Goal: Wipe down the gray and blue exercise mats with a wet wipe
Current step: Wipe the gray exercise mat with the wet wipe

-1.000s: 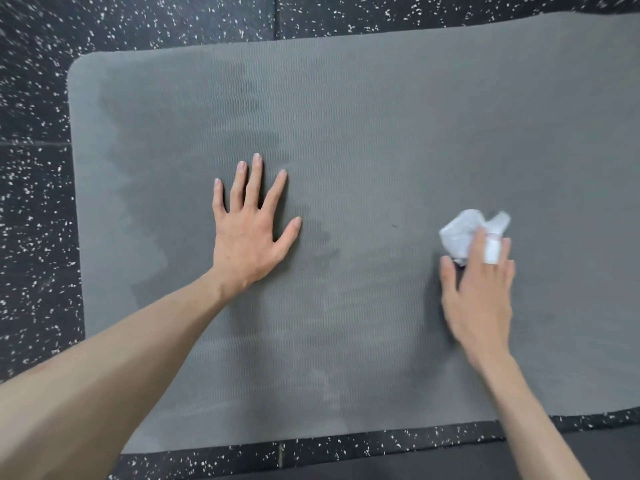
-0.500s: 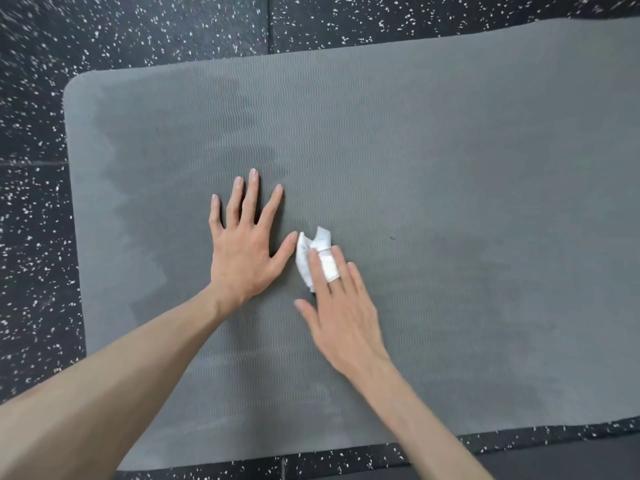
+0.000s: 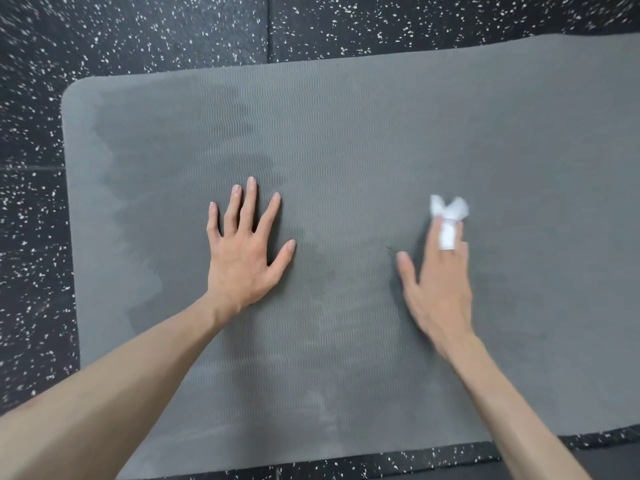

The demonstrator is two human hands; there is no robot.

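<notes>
- Lying flat across most of the frame, the gray mat [image 3: 363, 133] covers a black speckled floor [image 3: 138, 29] that shows along the top, the left side and a strip at the bottom.
- One rounded corner of the mat sits in the upper left of the frame; its right end runs out of the picture.
- Darker damp patches mark the mat's ribbed surface, mostly in the left half and down the middle, with a lighter strip along the left edge.
- The left hand [image 3: 246, 258] rests palm down on the mat, left of center, with its fingers straight and spread and nothing held.
- The right hand [image 3: 440, 289] is right of center, blurred, with its fingers stretched forward over the mat.
- A crumpled white wipe [image 3: 448, 216] sits under the right hand's fingertips, pressed against the mat; part of it bunches out beyond the fingers and a strip of it shows between two of them.
- The two hands are well apart, with bare mat between them.
- Both bare forearms enter from the bottom of the frame.
</notes>
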